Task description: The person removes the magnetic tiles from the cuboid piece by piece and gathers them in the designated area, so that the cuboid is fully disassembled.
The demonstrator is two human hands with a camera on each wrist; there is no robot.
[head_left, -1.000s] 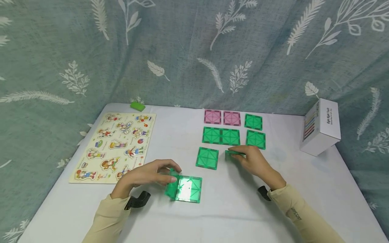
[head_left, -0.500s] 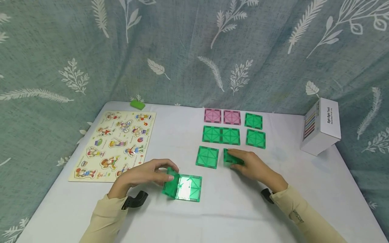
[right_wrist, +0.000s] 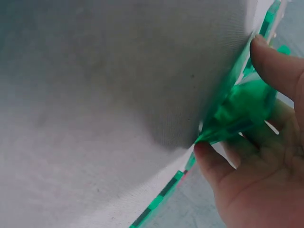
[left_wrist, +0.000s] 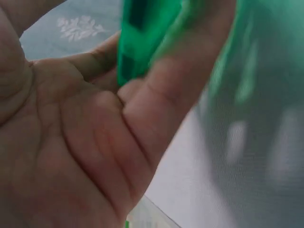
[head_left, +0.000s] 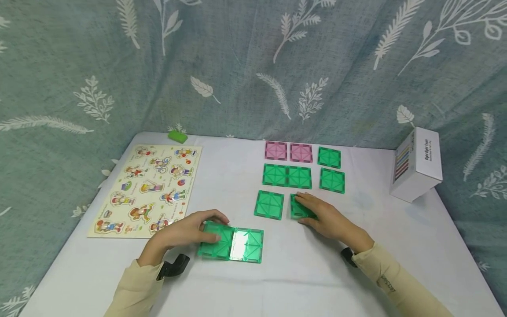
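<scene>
My left hand [head_left: 192, 229] grips a green translucent magnetic tile [head_left: 223, 250], thumb on its upper face and fingers at its far side. That tile lies nearly level, its right edge against a second green tile [head_left: 253, 245] that lies flat on the table. In the left wrist view part of the held tile [left_wrist: 137, 42] shows between the fingers. My right hand [head_left: 326, 218] holds another green tile [head_left: 298, 210] by its edges, low at the table, right of a flat green tile [head_left: 269, 205]. The right wrist view shows this held tile [right_wrist: 247, 107] between thumb and fingers.
Behind the hands lie two pink tiles [head_left: 276, 151] and several green tiles [head_left: 332, 180]. A picture puzzle board [head_left: 158, 193] lies at the left, with a small green block [head_left: 178, 136] beyond it. A white box [head_left: 417, 165] stands at the right.
The left hand's tile has swung down leftward from steeply tilted to nearly level beside its neighbour. The right hand's tile has gone from edge-on to nearly flat, with the hand slightly lower.
</scene>
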